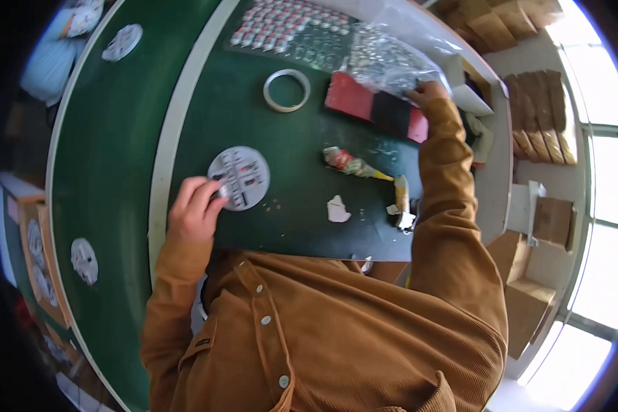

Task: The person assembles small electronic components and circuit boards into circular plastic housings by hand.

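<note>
My left hand (193,209) is at the lower left edge of a round white disc (255,169) with dark and red markings, which lies flat on the green table. Its thumb and fingers are pinched together over the rim, around a small pale thing too small to name. Farther right, my right hand (432,91) reaches to the near right side of a clear plastic bag (384,58) full of small silvery parts. Those fingers are curled down, and whatever they grip is hidden. Just below the bag lies a red and black box (371,106), close to my right fingertips.
A tape roll (287,90), a crumpled tube with a yellow nozzle (350,163), a yellow and white tube (402,199) and a white scrap (337,209) lie on the table. Rows of small parts (281,27) stand behind. Another disc (122,42) rests on the green strip at left.
</note>
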